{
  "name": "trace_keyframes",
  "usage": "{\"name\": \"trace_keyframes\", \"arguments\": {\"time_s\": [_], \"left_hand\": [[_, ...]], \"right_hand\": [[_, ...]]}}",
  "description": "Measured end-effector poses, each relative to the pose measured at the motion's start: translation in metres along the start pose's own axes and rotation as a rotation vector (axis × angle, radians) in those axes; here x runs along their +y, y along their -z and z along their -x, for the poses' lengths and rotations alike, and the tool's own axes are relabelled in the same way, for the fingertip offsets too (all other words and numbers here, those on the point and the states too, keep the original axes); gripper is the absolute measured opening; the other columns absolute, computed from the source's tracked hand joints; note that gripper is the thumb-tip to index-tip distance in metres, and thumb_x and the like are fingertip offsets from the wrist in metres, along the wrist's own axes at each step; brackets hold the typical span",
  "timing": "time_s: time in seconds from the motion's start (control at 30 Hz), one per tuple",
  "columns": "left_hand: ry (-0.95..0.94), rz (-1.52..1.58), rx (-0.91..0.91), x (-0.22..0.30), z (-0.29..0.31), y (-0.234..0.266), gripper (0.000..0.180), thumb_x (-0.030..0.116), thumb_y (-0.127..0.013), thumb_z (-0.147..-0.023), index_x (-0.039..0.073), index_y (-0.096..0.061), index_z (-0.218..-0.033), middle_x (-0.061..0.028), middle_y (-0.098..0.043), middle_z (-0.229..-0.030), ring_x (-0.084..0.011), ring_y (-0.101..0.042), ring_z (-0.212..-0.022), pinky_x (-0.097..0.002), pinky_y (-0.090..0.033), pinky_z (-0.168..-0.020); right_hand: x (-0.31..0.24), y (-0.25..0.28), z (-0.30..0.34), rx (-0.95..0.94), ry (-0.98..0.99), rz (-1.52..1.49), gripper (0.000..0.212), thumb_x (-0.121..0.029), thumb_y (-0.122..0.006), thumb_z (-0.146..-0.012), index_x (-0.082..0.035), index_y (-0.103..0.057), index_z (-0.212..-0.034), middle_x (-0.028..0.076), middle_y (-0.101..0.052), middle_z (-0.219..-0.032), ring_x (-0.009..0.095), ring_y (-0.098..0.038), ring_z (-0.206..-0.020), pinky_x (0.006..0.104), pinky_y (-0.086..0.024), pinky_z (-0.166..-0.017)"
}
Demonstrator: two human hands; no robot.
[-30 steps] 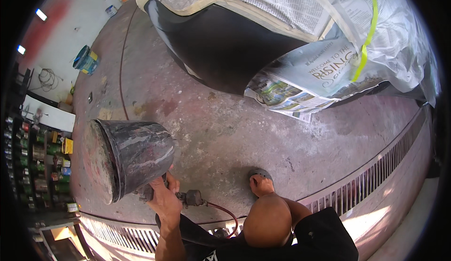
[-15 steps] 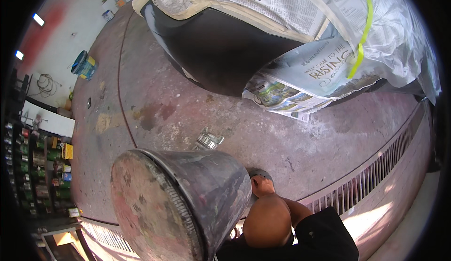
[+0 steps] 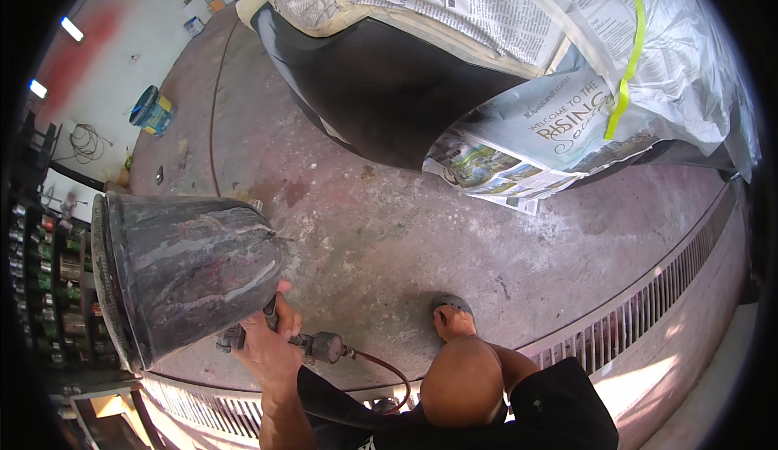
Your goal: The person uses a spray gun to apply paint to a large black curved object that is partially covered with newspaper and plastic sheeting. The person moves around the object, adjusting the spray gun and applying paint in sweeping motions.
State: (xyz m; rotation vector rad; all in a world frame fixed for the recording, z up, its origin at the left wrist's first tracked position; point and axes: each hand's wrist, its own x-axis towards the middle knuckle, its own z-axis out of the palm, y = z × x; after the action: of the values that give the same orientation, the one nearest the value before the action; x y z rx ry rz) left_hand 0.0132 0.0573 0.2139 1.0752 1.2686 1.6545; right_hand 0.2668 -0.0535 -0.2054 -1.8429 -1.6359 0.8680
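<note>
Spray gun (image 3: 194, 280) apart from printed newspaper (image 3: 498, 25)

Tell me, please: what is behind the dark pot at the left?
Around the dark pot, you see the floor, many cans to its left, and a brown hose that goes out of sight at its upper edge. Whatever the pot itself covers cannot be seen.
</note>
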Motion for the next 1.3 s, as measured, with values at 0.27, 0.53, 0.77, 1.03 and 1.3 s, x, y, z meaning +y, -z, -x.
{"name": "trace_keyframes", "arguments": {"time_s": [0.27,0.53,0.77,1.03,1.3], "left_hand": [[-0.021,-0.007,-0.055,0.016,-0.008,-0.007,0.043,0.046,-0.05,-0.117,0.006,-0.058,-0.129,-0.0095,-0.065,-0.1,-0.0055,-0.035,-0.047,-0.0252,-0.03,-0.043],[-0.054,-0.021,-0.09,0.016,-0.007,-0.007,0.041,0.045,-0.052,-0.116,0.005,-0.059,-0.126,-0.0087,-0.063,-0.094,-0.0082,-0.035,-0.046,-0.0272,-0.031,-0.044],[-0.118,-0.209,-0.274,-0.008,0.004,0.024,0.034,0.036,-0.056,-0.112,0.005,-0.065,-0.102,-0.0017,-0.045,-0.067,-0.0108,-0.034,-0.049,-0.0309,-0.03,-0.051],[-0.074,-0.351,-0.255,-0.01,0.011,0.022,0.049,0.047,-0.051,-0.114,0.003,-0.063,-0.098,0.0008,-0.038,-0.058,-0.0105,-0.03,-0.047,-0.0305,-0.029,-0.05],[0.173,0.013,-0.251,-0.02,0.021,0.008,0.059,0.058,-0.048,-0.113,0.005,-0.065,-0.095,0.0003,-0.039,-0.058,-0.0105,-0.031,-0.046,-0.0287,-0.026,-0.048]], "right_hand": [[0.001,0.0,0.001,0.018,0.003,-0.002,0.014,-0.024,-0.07,-0.094,-0.015,-0.077,-0.102,0.011,-0.08,-0.103,0.037,-0.077,-0.088,0.0498,-0.062,-0.077],[-0.002,0.002,0.001,0.008,0.004,-0.003,0.013,-0.025,-0.07,-0.094,-0.016,-0.077,-0.101,0.009,-0.079,-0.101,0.037,-0.077,-0.088,0.0499,-0.062,-0.076],[0.0,0.004,0.002,0.01,0.0,-0.004,0.014,-0.025,-0.07,-0.094,-0.016,-0.077,-0.101,0.01,-0.079,-0.102,0.037,-0.077,-0.088,0.0494,-0.062,-0.076],[0.002,0.0,0.005,0.004,0.01,0.012,0.014,-0.026,-0.069,-0.096,-0.015,-0.077,-0.101,0.01,-0.079,-0.101,0.035,-0.077,-0.089,0.0482,-0.062,-0.076],[-0.002,0.005,0.002,0.012,0.045,0.004,0.015,-0.026,-0.068,-0.098,-0.014,-0.077,-0.102,0.01,-0.079,-0.101,0.036,-0.076,-0.089,0.0487,-0.062,-0.076]]}}
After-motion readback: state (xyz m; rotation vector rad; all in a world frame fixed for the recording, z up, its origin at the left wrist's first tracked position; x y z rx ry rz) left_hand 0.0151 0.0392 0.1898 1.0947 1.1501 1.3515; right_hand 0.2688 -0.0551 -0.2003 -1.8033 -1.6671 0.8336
